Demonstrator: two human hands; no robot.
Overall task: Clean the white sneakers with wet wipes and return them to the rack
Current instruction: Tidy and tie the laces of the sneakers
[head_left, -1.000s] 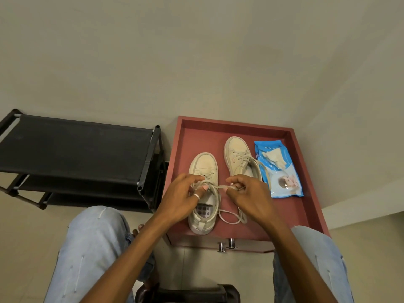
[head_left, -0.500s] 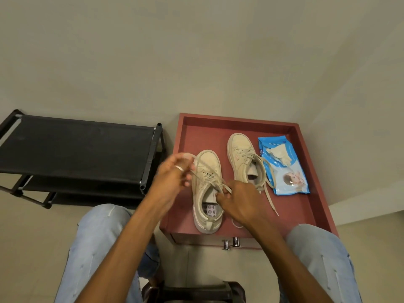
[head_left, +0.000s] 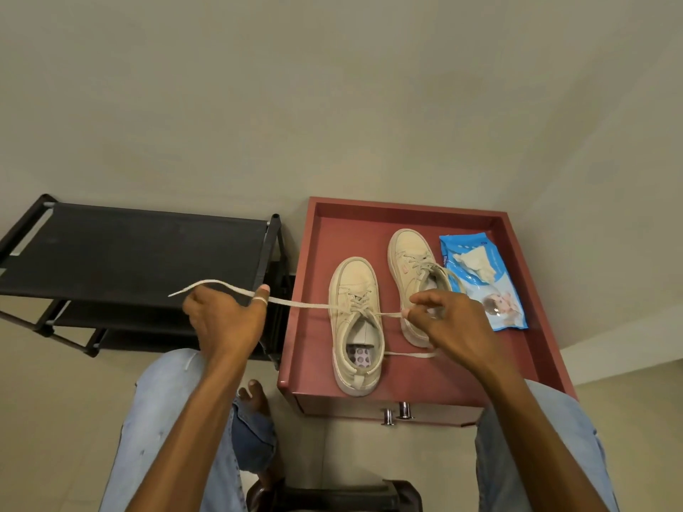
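Note:
Two off-white sneakers stand side by side on a red cabinet top [head_left: 403, 219]. The near sneaker [head_left: 354, 290] has its shoelace [head_left: 299, 304] drawn out sideways. My left hand [head_left: 225, 319] grips one end of that lace over the black shoe rack [head_left: 133, 249], pulling it taut to the left. My right hand [head_left: 447, 323] pinches the other end just right of the sneaker, partly covering the far sneaker [head_left: 410, 256]. A blue wet wipes pack [head_left: 491, 286] lies to the right with a wipe sticking out of its top.
The cabinet top has a raised rim and stands against a beige wall in the corner. Two metal knobs [head_left: 397, 413] stick out of its front. My knees in light jeans and a bare foot [head_left: 255, 395] are below, over a dark stool [head_left: 340, 497].
My left hand has pulled the lace far out to the left, over the rack. My right hand has shifted to the right of the sneaker, stretching the lace straight between both hands.

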